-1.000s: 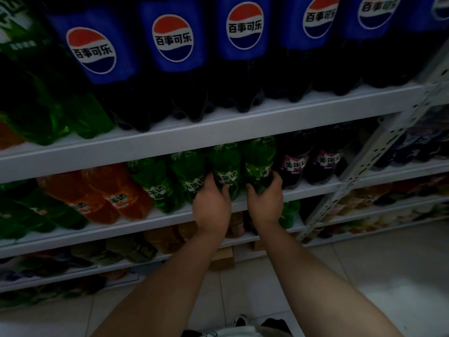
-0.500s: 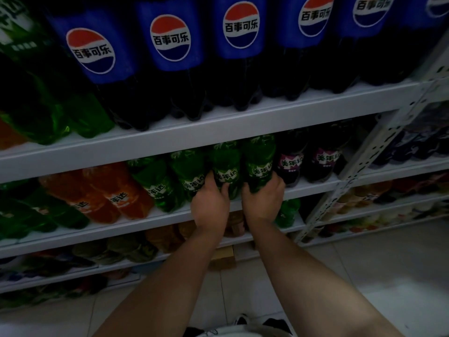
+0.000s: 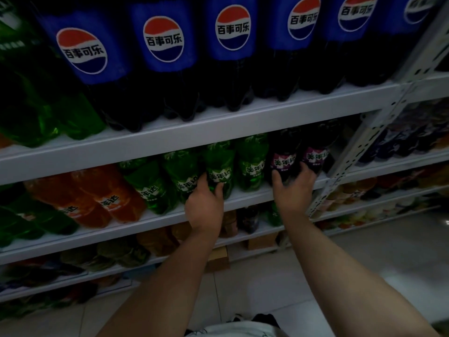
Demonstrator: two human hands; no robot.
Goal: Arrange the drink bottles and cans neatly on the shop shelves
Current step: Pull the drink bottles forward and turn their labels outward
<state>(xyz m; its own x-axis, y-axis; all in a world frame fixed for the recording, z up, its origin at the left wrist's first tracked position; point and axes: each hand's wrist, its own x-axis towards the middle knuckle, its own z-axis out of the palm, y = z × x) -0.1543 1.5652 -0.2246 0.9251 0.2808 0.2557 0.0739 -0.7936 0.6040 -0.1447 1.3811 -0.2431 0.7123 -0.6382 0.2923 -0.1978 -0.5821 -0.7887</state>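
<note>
With my left grip (image 3: 205,207) clasping a green bottle (image 3: 220,164) and my right grip (image 3: 294,190) clasping a purple bottle (image 3: 283,152), a jerk might topple the middle bottle (image 3: 251,164).

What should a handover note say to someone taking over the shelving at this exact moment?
Left hand grips the lower part of a green bottle on the middle shelf. Right hand grips the purple-label bottle; another green bottle stands between them.
Done: bottles fill this shelf to its front edge.
Left: probably square these two up, labels forward, then let go. Below, it is too dim to judge.
</note>
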